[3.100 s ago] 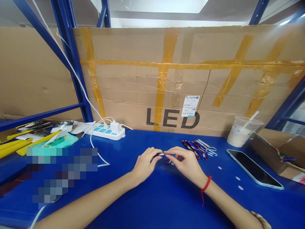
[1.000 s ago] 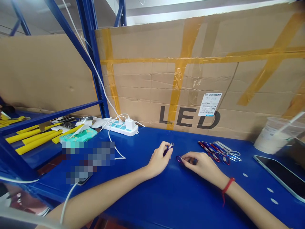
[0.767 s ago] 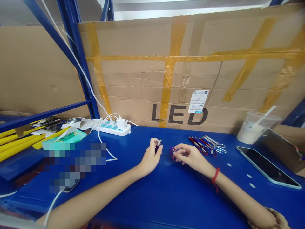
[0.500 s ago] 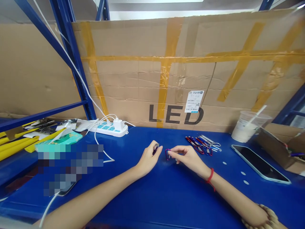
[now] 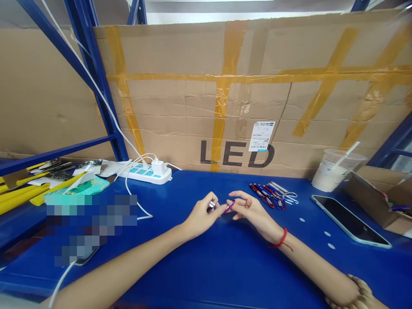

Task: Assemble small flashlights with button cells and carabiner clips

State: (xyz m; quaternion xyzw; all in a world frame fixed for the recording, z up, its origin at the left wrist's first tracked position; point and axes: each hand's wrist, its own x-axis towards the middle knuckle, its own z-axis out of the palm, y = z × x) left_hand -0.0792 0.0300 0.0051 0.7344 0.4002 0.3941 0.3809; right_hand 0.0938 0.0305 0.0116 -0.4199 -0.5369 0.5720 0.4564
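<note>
My left hand (image 5: 203,214) is closed around a small metal tube (image 5: 211,206), much like a keychain flashlight; a silver end shows between thumb and forefinger and the rest is hidden. A purple carabiner (image 5: 230,206) is pinched in the fingertips of my right hand (image 5: 249,210), while its other fingers are loosely spread. The carabiner's near side touches or almost touches my left thumb; whether it is joined to the tube I cannot tell. Right of my hands lies a row of slim red, blue and silver tubes (image 5: 268,194) with carabiners at their ends.
A phone (image 5: 350,221), a plastic cup with a straw (image 5: 334,171) and an open cardboard box (image 5: 380,201) stand at the right. On the left are a white power strip (image 5: 149,172), cables and a green packet (image 5: 77,191). A large cardboard panel (image 5: 180,116) backs the blue table (image 5: 219,266).
My right hand has brought the carabiner left, up to my left thumb, and its fingers have spread. The tube in my left hand has turned, so more of its silver end shows.
</note>
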